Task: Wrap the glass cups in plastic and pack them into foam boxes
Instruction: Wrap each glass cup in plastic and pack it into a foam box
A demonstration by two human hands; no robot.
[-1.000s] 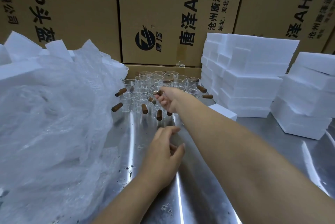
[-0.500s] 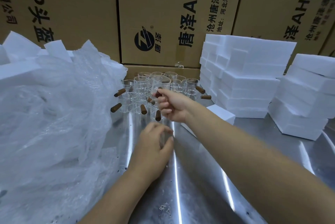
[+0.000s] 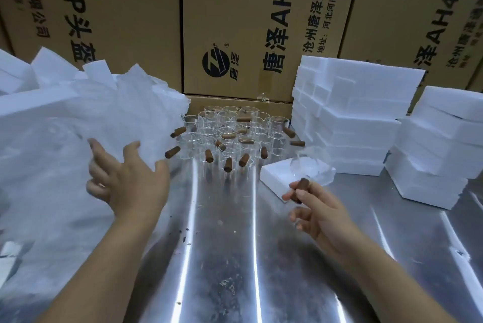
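Here, in the head view, the right hand (image 3: 317, 214) is pinching the brown handle (image 3: 300, 189) of one glass cup (image 3: 309, 163) between thumb and forefinger, with the other fingers curling loosely beneath. The cup is hanging over the near part of a loose foam piece (image 3: 274, 175), too blurred to tell whether it is upright or tipping. The left hand (image 3: 128, 179) is spreading wide and holding nothing, its fingertips reaching at the heap of plastic sheets (image 3: 65, 140) — probably touching it. The other cups (image 3: 230, 137) are standing bunched at the back of the steel table (image 3: 222, 257), handles sticking out all ways, with stacked foam boxes (image 3: 360, 113) just to their right.

The risks, as I judge them: a cup held only by its handle is free to swing, and a loose pinch could let it twist out and strike the steel — or clip the foam's corner. The left hand, grabbing into clinging film, may drag up several sheets at once. That plastic is lying close enough to the bunched cups to catch a handle and topple one.
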